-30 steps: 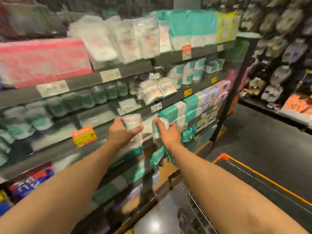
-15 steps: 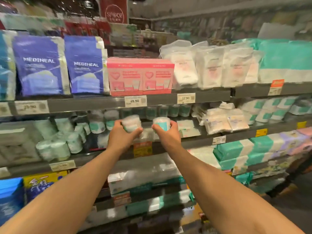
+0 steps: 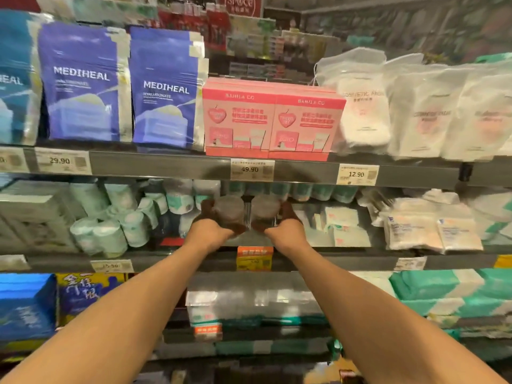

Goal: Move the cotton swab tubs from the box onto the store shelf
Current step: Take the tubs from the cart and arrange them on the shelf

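Both forearms reach level with the middle shelf (image 3: 177, 260). The left hand (image 3: 212, 232) grips the left tub (image 3: 230, 210) and the right hand (image 3: 288, 231) grips the right tub (image 3: 264, 210), fingers curled round the sides from below and outside, though the shadow hides the fingertips. The two tubs are side by side, nearly touching, just past the shelf's front lip above the orange tag (image 3: 255, 257). Whether their bases rest on the shelf yet cannot be told. That is the first risk: if the hands let go while the tubs hang in the air or sit half over the lip, the tubs are likely to tip forward and fall to the floor. Setting two down at once adds to it, since neither hand is free to steady the other's tub, and a bump between them could knock one over. Farther in, the gap is narrow. A leaning pile (image 3: 110, 235) of tubs is to the left and loose packets (image 3: 342, 227) to the right, so a wide elbow or a sideways shove could start the pile rolling or push packets off. Behind stands the back row (image 3: 302, 191); pushing too deep may topple it. Overhead, the upper shelf (image 3: 166, 164) darkens the spot, so seating is judged mostly by feel, and knuckles lifted too high could catch its edge.
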